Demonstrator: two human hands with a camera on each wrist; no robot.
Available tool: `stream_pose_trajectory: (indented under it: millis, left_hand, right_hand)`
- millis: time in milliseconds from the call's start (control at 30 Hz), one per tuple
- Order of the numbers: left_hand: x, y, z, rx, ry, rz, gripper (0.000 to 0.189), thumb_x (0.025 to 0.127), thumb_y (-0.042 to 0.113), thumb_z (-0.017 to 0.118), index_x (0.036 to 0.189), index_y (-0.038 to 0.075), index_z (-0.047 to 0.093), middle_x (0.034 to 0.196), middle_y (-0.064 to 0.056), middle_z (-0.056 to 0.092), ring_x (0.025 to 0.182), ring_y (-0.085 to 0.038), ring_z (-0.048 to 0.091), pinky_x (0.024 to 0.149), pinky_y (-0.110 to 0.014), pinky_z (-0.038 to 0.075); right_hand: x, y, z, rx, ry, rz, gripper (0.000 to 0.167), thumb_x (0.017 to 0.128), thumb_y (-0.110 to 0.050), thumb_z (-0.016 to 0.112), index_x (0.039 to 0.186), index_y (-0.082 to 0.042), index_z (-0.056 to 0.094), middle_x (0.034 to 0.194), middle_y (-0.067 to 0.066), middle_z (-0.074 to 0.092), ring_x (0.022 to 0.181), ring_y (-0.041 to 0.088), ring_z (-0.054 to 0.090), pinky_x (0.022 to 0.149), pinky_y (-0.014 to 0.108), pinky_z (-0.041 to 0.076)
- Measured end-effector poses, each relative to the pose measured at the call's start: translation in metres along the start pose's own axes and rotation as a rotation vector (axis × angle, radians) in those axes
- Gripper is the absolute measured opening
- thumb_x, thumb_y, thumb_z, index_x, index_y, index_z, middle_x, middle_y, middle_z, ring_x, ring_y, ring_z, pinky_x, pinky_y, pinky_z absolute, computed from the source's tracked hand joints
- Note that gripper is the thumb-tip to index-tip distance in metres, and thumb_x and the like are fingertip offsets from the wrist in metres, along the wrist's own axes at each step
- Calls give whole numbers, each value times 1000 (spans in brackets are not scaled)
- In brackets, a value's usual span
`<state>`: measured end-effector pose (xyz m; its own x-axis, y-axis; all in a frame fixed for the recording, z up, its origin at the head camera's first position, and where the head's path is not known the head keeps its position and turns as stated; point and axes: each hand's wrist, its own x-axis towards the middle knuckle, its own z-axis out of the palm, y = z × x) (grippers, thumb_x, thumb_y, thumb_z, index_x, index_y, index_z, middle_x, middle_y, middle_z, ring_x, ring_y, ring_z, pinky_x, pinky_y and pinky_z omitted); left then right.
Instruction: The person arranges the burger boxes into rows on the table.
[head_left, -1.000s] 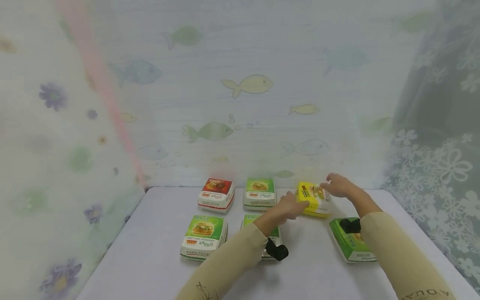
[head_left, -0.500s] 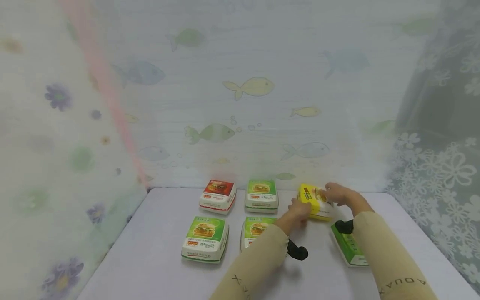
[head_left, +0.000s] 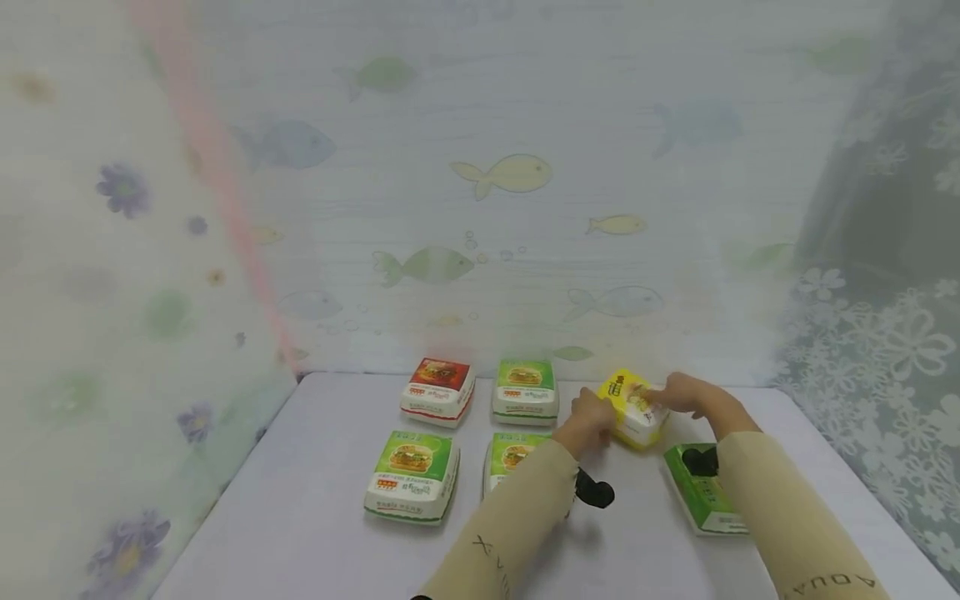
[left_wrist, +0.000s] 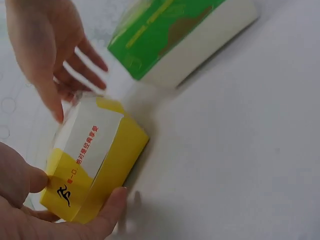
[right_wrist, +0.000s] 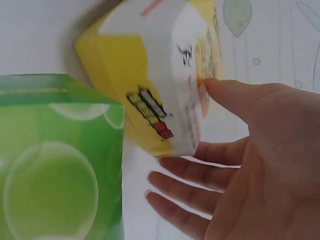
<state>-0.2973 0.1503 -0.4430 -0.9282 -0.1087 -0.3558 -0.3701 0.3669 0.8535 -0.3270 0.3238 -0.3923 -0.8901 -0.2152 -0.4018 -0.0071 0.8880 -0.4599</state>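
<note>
A yellow and white burger box (head_left: 636, 408) sits at the back right of the table, its corner turned toward me. My left hand (head_left: 588, 421) grips its left end, thumb and fingers round the yellow corner in the left wrist view. On the other side is my right hand (head_left: 692, 395). In the right wrist view its thumb (right_wrist: 227, 95) touches the box's printed top, while the other fingers (right_wrist: 185, 197) reach out loosely along the side. A green burger box (head_left: 705, 492) lies just in front, partly under my right forearm.
A red and white box (head_left: 438, 392) and a green and white box (head_left: 525, 392) stand in the back row. Another green box (head_left: 412, 477) is at front left; a further one (head_left: 513, 458) is partly covered by my left sleeve. Patterned curtains enclose the white table (head_left: 285, 500).
My left hand has moved right to the yellow box and taken hold of its end. The right hand has come down onto the other side. The box has turned and shifted slightly toward me.
</note>
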Motion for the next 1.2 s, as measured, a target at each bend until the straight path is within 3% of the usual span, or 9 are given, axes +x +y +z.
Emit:
stream_pose_trajectory:
  millis: [167, 333, 433, 667, 800, 900, 1033, 1200]
  left_hand:
    - [2, 5, -3, 31, -3, -7, 32, 105, 13, 54, 132, -2, 48, 111, -20, 53, 78, -32, 67, 76, -42, 60]
    - [-4, 7, 1, 72, -23, -37, 61, 107, 31, 53, 155, 4, 29, 140, -20, 43, 87, -29, 61, 82, -40, 59]
    - [-11, 7, 4, 51, -26, -47, 72, 104, 37, 57, 158, 3, 24, 145, -20, 37, 93, -28, 57, 83, -42, 59]
    - [-22, -2, 11, -12, -77, -64, 61, 101, 34, 65, 142, -2, 37, 115, -17, 46, 91, -29, 54, 85, -45, 58]
    - [-24, -5, 16, -31, -113, -61, 46, 102, 35, 64, 128, 0, 47, 103, -14, 50, 91, -29, 54, 86, -46, 57]
    - [-25, -4, 18, -31, -103, -59, 39, 102, 37, 64, 115, 1, 53, 97, -14, 53, 89, -30, 56, 85, -47, 57]
    - [-23, -1, 17, 20, -80, -64, 41, 103, 41, 61, 111, 1, 56, 88, -14, 55, 80, -28, 59, 81, -45, 59]
    - [-13, 2, 5, 147, -51, -43, 41, 106, 39, 55, 121, 1, 57, 86, -11, 56, 75, -23, 60, 79, -36, 57]
  right_hand:
    - [-5, 6, 0, -37, -29, 39, 84, 105, -43, 51, 142, 27, 23, 140, 47, 38, 120, 57, 51, 94, 57, 52]
    - [-8, 12, -6, -55, -21, 24, 90, 105, -46, 50, 144, 28, 17, 148, 49, 24, 129, 60, 42, 92, 57, 52]
    - [-7, 15, -9, -32, -8, 0, 86, 106, -44, 48, 143, 28, 20, 146, 49, 27, 130, 60, 40, 93, 59, 52]
    - [-5, 16, -10, 12, -14, -47, 67, 107, -40, 49, 131, 23, 41, 125, 36, 53, 119, 51, 53, 94, 61, 52]
    - [-7, 11, -5, 13, -27, -48, 66, 108, -39, 48, 131, 23, 42, 125, 36, 53, 119, 51, 53, 95, 61, 51]
    - [-7, 7, -2, 17, -26, -49, 65, 109, -38, 46, 130, 23, 42, 124, 36, 53, 118, 50, 53, 95, 62, 51]
    - [-7, 3, 0, 10, -32, -32, 63, 109, -37, 45, 128, 22, 43, 116, 30, 56, 111, 45, 57, 94, 60, 52]
    - [-5, -4, 1, -23, -65, 2, 69, 108, -40, 47, 135, 23, 37, 109, 25, 60, 99, 39, 64, 88, 53, 56]
